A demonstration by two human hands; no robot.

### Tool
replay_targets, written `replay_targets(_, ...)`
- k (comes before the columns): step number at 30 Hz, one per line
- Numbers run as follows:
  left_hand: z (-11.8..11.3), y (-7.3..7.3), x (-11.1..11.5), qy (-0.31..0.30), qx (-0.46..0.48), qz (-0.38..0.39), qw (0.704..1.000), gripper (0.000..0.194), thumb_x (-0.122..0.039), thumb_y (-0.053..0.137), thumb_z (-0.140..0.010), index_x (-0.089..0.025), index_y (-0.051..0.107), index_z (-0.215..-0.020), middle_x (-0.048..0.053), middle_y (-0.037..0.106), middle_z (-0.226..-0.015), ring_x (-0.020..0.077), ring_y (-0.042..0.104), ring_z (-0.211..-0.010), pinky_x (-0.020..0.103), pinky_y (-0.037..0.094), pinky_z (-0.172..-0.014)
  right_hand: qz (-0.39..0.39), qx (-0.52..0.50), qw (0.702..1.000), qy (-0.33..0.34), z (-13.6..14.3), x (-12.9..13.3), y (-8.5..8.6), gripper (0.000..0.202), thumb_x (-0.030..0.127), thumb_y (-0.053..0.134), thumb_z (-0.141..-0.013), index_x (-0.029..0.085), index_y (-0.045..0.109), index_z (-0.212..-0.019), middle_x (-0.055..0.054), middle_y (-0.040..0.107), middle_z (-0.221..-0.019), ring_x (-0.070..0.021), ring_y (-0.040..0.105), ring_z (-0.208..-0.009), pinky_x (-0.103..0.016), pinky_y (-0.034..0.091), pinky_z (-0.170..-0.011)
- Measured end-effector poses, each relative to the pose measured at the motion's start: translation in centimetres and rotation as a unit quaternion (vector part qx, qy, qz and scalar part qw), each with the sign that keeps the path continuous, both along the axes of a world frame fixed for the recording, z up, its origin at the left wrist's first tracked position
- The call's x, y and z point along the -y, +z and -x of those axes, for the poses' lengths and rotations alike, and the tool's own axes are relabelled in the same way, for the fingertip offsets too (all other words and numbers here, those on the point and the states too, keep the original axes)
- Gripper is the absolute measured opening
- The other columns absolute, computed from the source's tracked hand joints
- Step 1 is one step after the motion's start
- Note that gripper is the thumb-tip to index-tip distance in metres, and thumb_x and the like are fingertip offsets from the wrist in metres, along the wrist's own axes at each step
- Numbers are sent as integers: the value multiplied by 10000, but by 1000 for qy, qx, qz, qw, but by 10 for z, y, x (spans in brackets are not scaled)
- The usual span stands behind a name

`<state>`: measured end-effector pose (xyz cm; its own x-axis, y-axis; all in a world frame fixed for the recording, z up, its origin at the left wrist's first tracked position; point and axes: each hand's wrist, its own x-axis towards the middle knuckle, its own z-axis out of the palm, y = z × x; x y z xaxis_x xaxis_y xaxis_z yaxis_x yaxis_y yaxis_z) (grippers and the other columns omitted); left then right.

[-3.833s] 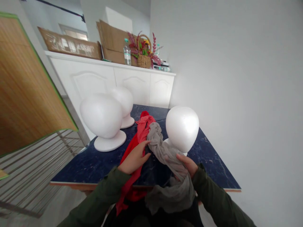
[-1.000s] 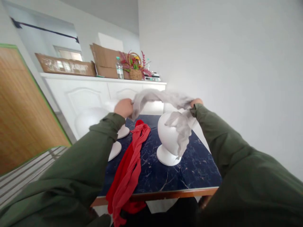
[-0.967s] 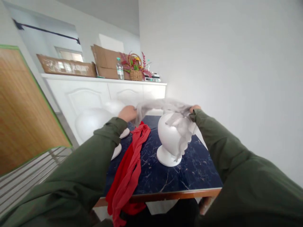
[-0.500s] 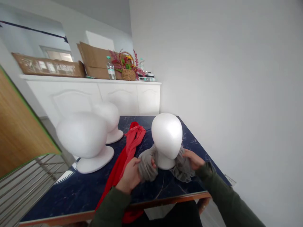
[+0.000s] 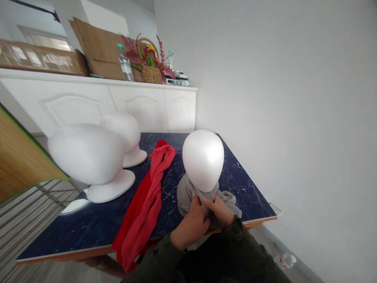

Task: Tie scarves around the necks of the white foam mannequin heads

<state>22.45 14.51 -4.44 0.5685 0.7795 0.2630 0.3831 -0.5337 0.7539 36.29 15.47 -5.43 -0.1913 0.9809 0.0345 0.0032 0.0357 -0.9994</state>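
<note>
I see both my left hand (image 5: pixel 191 226) and right hand (image 5: pixel 219 210) closed on the thin grey fabric scarf (image 5: pixel 188 194), its ends bunched just below the white foam mannequin head (image 5: pixel 203 159) on the counter (image 5: pixel 88 224).

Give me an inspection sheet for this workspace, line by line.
Surface: dark marbled table, wood edge.
Job's things: grey scarf wrapped round the neck of the nearest foam head.
Clutter: red scarf draped over the front edge; two more foam heads at left.
Hands: left hand and right hand both grip the grey scarf in front.
Cables: nothing seen.
Surroundings: white cabinet with cardboard, bottle, flower basket.
</note>
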Motion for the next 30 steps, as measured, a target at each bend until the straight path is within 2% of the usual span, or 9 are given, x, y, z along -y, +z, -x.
replay_targets(3,0,-3,3,-2,-16,12,1000,466,-186,524,-677,-142,503,-1141,133,447,-1226,298,345,-1211,451,234,-1063,58,-88,994,0,0,-2,10,320,397,690,-649,229,632,-916,-26,673,-948,-254,593,-976,-397,419,-913)
replay_targets(6,3,-6,-6,30,72,70,994,240,-187,487,-685,-152,522,-919,105,490,-1107,238,461,-1084,382,354,-976,120,-197,973,-24,4,-6,13,207,368,657,-668,225,638,-817,-19,682,-828,-230,627,-868,-378,458,-852)
replay_targets(9,6,-10,-21,134,163,176,961,240,-247,437,-746,-154,440,-967,111,510,-1109,213,527,-992,356,425,-870,171,-282,944,-1,5,-8,14,199,365,603,-694,202,632,-804,-34,684,-799,-227,622,-898,-357,470,-836)
replay_targets(11,7,-9,-30,169,146,229,948,385,-351,471,-769,-134,401,-1079,142,526,-1124,236,543,-988,366,435,-843,200,-321,926,23,3,-7,14,221,377,558,-717,190,629,-812,-37,685,-790,-222,618,-923,-350,475,-834)
replay_targets(14,8,-2,-39,141,69,228,961,545,-449,547,-740,-113,440,-1154,154,574,-1105,278,534,-1033,393,402,-888,206,-339,916,54,2,-5,12,224,379,522,-731,210,639,-822,-16,692,-809,-213,614,-944,-339,481,-825)
replay_targets(19,12,7,-50,29,73,265,961,379,-358,595,-708,-130,606,-1011,90,653,-1022,277,560,-1011,379,386,-928,179,-270,943,78,1,0,11,199,292,640,-664,230,660,-852,19,697,-846,-227,616,-938,-340,468,-829)
replay_targets(21,14,5,-53,-4,133,330,935,321,-292,586,-711,-121,625,-979,87,671,-985,271,577,-989,376,389,-935,172,-236,954,61,-1,2,12,235,261,697,-625,189,662,-846,-11,695,-803,-223,632,-888,-345,463,-827)
replay_targets(25,16,-3,-60,21,278,434,857,274,-218,589,-715,-105,627,-962,100,681,-959,267,595,-970,382,403,-934,149,-207,967,8,-9,1,13,227,263,723,-620,158,667,-813,-38,685,-737,-206,643,-753,-348,460,-789)
replay_targets(30,21,-2,-70,24,397,554,731,282,-205,511,-811,-95,585,-1059,87,692,-884,210,608,-969,326,409,-950,156,-261,949,-85,-23,-4,5,233,246,719,-593,159,652,-799,-28,675,-734,-165,613,-668,-296,476,-687)
